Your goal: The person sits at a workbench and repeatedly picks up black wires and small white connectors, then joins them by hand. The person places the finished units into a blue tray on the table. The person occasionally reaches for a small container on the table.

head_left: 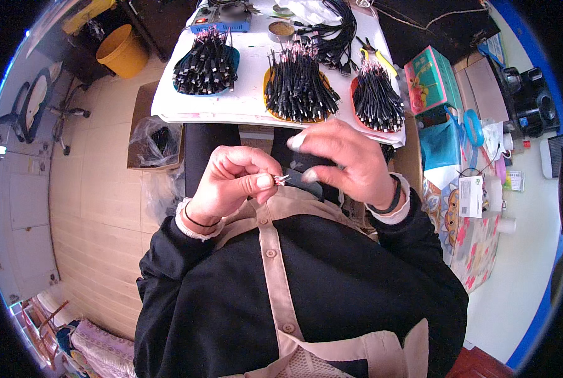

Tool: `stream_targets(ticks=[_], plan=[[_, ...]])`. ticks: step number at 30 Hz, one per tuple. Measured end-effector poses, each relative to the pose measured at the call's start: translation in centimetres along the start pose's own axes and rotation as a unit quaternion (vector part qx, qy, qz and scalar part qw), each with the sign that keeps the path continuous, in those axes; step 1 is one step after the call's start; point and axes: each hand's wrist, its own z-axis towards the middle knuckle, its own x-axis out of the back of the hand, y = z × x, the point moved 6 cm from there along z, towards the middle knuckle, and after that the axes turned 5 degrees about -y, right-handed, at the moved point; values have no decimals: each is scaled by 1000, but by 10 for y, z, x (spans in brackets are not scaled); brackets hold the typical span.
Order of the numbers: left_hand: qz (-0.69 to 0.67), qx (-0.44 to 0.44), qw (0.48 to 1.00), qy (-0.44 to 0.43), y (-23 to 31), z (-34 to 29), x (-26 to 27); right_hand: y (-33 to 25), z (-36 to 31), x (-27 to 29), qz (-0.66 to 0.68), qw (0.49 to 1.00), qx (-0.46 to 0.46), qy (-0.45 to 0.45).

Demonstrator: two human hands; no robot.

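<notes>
Over my lap, my left hand (234,179) pinches a few short thin wires (281,180) with pale, reddish ends between thumb and fingers. The rest of what these wires belong to is hidden in the hand. My right hand (347,164) hovers just to the right, thumb and fingers apart, slightly blurred, with nothing visible between them. On the white table ahead lie three heaps of short black cables with metal plugs: one on a blue tray (235,63), one on a yellow tray (269,104), one on a red tray (355,104).
Yellow-handled pliers (385,62) lie behind the right heap. A round tin (281,30), a blue device (221,26) and longer black cables (338,31) occupy the table's back. A cardboard box (142,107) stands left on the floor; a green-pink box (429,79) stands right.
</notes>
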Motion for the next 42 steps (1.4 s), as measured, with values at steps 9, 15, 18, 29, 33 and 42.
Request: stream_targets(ticks=[9, 15, 18, 29, 33, 42], plan=[[35, 9, 999, -5, 5, 1, -5, -13, 11, -15, 29, 996, 87, 16], [549, -174, 815, -66, 33, 1, -24, 27, -11, -52, 507, 820, -254, -71], [418, -108, 902, -8, 26, 0, -14, 26, -17, -46, 469, 836, -283, -37], [376, -102, 921, 18, 15, -3, -14, 6, -6, -22, 139, 982, -118, -51], [551, -172, 816, 10, 21, -5, -20, 22, -23, -53, 601, 721, -338, -73], [-117, -9, 993, 17, -17, 3, -5, -6, 2, -14, 115, 991, 35, 51]])
